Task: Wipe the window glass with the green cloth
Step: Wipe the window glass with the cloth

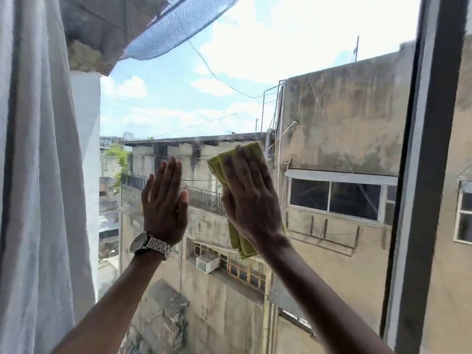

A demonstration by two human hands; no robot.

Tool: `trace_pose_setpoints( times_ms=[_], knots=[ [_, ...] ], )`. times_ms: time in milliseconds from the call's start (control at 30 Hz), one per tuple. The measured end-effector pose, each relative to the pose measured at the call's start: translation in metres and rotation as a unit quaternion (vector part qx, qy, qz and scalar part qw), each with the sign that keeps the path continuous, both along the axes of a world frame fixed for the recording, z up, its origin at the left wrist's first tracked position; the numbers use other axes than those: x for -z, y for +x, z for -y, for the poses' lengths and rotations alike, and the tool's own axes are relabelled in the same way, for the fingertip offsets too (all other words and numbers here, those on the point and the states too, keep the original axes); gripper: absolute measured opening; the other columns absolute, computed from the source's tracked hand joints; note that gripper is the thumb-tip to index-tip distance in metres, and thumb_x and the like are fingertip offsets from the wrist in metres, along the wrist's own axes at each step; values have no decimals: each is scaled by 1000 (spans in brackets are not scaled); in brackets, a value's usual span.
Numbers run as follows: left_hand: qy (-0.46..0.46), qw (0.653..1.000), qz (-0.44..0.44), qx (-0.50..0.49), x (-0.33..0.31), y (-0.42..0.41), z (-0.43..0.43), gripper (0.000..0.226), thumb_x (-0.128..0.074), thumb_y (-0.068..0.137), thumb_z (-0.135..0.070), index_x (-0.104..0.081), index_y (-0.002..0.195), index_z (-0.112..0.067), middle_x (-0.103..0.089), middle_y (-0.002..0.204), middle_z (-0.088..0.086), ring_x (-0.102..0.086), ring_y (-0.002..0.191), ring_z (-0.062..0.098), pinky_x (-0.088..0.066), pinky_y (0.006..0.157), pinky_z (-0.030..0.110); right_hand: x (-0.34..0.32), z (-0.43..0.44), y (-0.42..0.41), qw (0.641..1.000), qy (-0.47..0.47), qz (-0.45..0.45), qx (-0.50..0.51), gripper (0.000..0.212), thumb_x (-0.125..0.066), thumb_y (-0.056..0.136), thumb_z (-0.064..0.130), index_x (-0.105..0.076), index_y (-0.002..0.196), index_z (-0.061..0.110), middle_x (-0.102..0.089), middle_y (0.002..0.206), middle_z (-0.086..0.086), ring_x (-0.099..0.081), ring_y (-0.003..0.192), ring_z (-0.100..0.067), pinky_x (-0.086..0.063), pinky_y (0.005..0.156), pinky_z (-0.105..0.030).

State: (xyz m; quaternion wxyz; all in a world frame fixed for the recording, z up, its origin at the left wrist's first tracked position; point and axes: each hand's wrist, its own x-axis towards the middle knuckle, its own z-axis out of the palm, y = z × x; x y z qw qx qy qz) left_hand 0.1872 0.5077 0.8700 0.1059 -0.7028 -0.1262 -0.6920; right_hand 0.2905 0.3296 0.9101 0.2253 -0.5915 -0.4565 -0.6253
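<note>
A large pane of window glass (332, 123) fills the view, with sky and weathered buildings behind it. My right hand (251, 200) lies flat on a folded green cloth (222, 164), pressing it against the middle of the pane; the cloth shows above my fingertips and below my palm. My left hand (164, 200) is flat against the glass just left of the cloth, fingers together and pointing up, holding nothing. A metal watch (150, 245) is on my left wrist.
A white curtain (38, 175) hangs along the left side of the window. A dark vertical window frame (431, 175) borders the pane on the right. Netting (173, 24) hangs outside at the top left.
</note>
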Motion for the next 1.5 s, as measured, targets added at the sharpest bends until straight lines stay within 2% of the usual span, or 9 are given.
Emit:
trace_pose_setpoints(
  times_ms=[167,233,400,633,767,867,1067,1300,1500],
  knots=[
    [-6,997,-76,-12,0,-14,5,63,-23,102,-34,-18,158,-8,-15,169,15,-8,159,23,-2,131,38,87,53,14,994,-97,32,28,59,-58,97,26,-41,152,9,-38,161,-16,-33,151,-29,-34,124,-48],
    [11,994,-110,-18,2,-20,-3,65,-24,102,-37,-14,159,-7,-10,169,16,-5,159,23,0,131,37,69,46,13,996,-78,32,32,59,-57,98,28,-43,151,9,-40,159,-17,-35,150,-29,-27,127,-46],
    [39,993,-101,-34,8,-19,-16,65,-26,101,-32,-16,158,-4,-17,168,17,-13,158,28,-19,129,50,-19,-22,-18,1000,-25,0,-2,58,-43,100,29,-38,153,6,-37,160,-20,-30,152,-32,-21,130,-46],
    [31,991,-127,-32,5,-27,-12,66,-25,99,-33,-19,156,-1,-16,168,16,-14,158,28,-20,128,50,104,34,6,997,-82,-3,-7,60,-46,93,25,-44,150,7,-37,160,-17,-34,151,-29,-35,122,-50],
    [57,991,-115,-32,6,-24,-16,64,-28,99,-29,-23,155,2,-21,166,20,-18,157,31,-22,127,52,40,-7,-16,1000,-2,-25,18,62,-27,102,40,-40,152,5,-37,160,-21,-31,152,-35,-27,127,-50],
    [76,991,-105,-35,7,-25,-21,64,-29,98,-26,-24,155,3,-22,165,21,-17,157,29,-22,127,51,4,-40,-36,999,14,-52,8,67,-30,100,41,-32,155,2,-31,162,-23,-24,154,-35,-16,131,-47],
    [57,992,-113,-20,3,-29,-13,65,-28,99,-30,-24,155,3,-23,165,22,-21,155,34,-25,125,56,34,40,15,997,-53,19,51,68,-35,96,42,-38,153,5,-35,161,-20,-29,153,-34,-16,130,-48],
    [-112,993,10,-33,5,12,38,69,-20,100,-44,-5,160,-13,-11,171,8,-7,159,22,-6,130,49,-50,29,12,996,73,-48,28,77,-46,99,52,-33,154,0,-31,162,-24,-23,154,-36,-16,130,-50],
    [-94,994,38,-28,12,19,27,68,-21,100,-42,-8,160,-13,-13,171,6,-9,159,23,-11,128,56,17,80,35,975,-190,117,8,56,-48,101,28,-41,151,3,-41,158,-19,-34,151,-30,-28,127,-46]
  ],
)
